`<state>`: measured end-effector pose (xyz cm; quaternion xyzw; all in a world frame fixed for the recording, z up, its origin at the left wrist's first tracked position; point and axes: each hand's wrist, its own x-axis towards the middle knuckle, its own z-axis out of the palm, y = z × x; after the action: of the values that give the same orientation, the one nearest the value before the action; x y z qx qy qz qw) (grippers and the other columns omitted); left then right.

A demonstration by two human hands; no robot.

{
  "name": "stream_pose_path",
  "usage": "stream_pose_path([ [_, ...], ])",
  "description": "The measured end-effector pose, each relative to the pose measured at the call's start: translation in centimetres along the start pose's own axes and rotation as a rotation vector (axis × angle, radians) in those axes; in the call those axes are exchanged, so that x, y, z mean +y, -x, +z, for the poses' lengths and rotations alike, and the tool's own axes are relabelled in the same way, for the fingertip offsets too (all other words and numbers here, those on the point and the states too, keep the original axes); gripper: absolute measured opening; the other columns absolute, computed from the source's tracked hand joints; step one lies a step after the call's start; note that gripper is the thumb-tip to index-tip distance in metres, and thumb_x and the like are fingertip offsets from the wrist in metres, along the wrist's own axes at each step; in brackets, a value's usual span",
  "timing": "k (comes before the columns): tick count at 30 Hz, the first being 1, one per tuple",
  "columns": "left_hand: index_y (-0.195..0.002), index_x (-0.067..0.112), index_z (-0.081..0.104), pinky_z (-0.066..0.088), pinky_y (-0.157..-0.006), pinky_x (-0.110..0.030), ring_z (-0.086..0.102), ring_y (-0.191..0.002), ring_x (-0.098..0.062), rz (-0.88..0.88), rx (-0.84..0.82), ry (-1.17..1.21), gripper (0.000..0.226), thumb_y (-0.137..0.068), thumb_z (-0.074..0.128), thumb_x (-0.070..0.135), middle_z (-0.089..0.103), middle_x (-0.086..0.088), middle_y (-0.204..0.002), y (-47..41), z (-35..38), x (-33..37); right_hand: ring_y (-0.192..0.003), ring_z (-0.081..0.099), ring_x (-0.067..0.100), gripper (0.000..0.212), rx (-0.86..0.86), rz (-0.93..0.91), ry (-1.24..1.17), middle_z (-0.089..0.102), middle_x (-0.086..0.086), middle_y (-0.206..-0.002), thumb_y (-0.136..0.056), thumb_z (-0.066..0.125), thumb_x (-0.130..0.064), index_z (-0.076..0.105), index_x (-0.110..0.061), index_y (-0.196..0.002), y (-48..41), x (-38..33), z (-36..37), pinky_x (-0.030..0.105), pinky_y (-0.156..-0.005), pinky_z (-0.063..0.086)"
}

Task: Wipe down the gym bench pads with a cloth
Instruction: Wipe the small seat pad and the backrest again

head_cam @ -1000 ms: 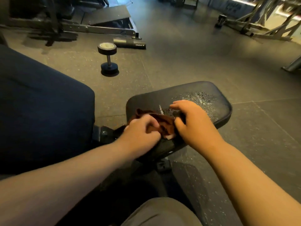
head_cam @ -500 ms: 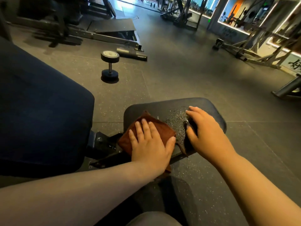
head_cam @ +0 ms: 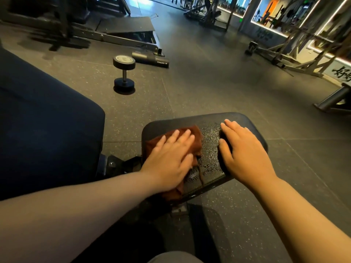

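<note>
A small black seat pad (head_cam: 205, 118) lies in front of me. A wet, beaded patch (head_cam: 209, 149) shines in its middle. A brown cloth (head_cam: 192, 135) is spread over the pad's left part and hangs off its near edge. My left hand (head_cam: 169, 160) lies flat on the cloth and presses it to the pad. To the right of the wet patch, my right hand (head_cam: 245, 154) rests flat on the bare pad, fingers apart, holding nothing. The large dark back pad (head_cam: 47, 130) rises at the left.
A dumbbell (head_cam: 124, 73) stands on end on the rubber floor behind the bench, beside a black machine foot (head_cam: 152, 59). Racks and frames (head_cam: 303, 44) line the right side. My knee (head_cam: 174, 258) shows at the bottom edge.
My left hand went from bunching the cloth to pressing it flat on the pad's left side. My right hand let go of the cloth and shifted right onto bare pad.
</note>
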<state>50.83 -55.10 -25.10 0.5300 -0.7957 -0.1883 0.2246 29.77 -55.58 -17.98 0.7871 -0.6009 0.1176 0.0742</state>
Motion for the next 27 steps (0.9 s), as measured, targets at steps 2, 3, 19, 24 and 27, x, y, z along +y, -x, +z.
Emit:
stream_pose_path([
  [2, -0.159, 0.029, 0.008, -0.006, -0.124, -0.046, -0.009, -0.153, -0.014, -0.227, 0.026, -0.002, 0.059, -0.104, 0.021, 0.046, -0.003, 0.011, -0.167, -3.1, -0.1, 0.5, -0.147, 0.033, 0.018, 0.051, -0.026, -0.009, 0.014, 0.038, 0.001, -0.158, -0.103, 0.044, -0.035, 0.043, -0.016, -0.15, -0.4, -0.2, 0.0, 0.038, -0.122, 0.018],
  [3, -0.159, 0.027, 0.008, -0.005, -0.123, -0.049, -0.008, -0.153, -0.017, -0.316, 0.037, -0.009, 0.06, -0.104, 0.019, 0.047, -0.003, 0.008, -0.167, -4.0, 0.1, 1.2, -0.147, 0.032, 0.017, 0.052, -0.043, -0.021, 0.021, 0.037, 0.0, -0.159, -0.103, 0.043, -0.036, 0.042, -0.017, -0.151, -0.7, -0.3, 0.0, 0.036, -0.122, 0.016],
  [19, -0.159, 0.024, 0.001, -0.001, -0.123, -0.051, -0.008, -0.153, -0.02, -0.268, 0.02, -0.045, 0.062, -0.104, 0.016, 0.047, -0.007, 0.005, -0.167, -4.9, 0.4, 4.8, -0.148, 0.027, 0.011, 0.052, -0.121, -0.029, -0.061, 0.035, -0.002, -0.16, -0.101, 0.039, -0.024, 0.041, -0.017, -0.152, -2.3, 0.1, -0.2, 0.021, -0.119, 0.0],
  [24, -0.158, 0.036, 0.004, -0.005, -0.124, -0.038, -0.01, -0.151, -0.004, 0.13, -0.01, -0.018, 0.056, -0.105, 0.018, 0.048, -0.003, 0.019, -0.165, -1.6, 0.0, 2.2, -0.147, 0.031, 0.014, 0.052, -0.103, -0.015, 0.035, 0.037, -0.001, -0.159, -0.1, 0.038, -0.027, 0.041, -0.018, -0.152, -2.4, 1.8, -1.2, 0.028, -0.121, 0.01],
  [27, -0.159, 0.031, 0.005, -0.001, -0.124, -0.047, -0.007, -0.153, -0.014, -0.238, 0.012, -0.041, 0.058, -0.105, 0.015, 0.046, -0.003, 0.012, -0.167, -5.4, -0.6, 0.5, -0.146, 0.035, 0.015, 0.057, -0.098, 0.003, -0.019, 0.042, 0.001, -0.156, -0.095, 0.033, -0.032, 0.048, -0.016, -0.147, -2.2, 2.5, -1.1, 0.03, -0.121, 0.01],
])
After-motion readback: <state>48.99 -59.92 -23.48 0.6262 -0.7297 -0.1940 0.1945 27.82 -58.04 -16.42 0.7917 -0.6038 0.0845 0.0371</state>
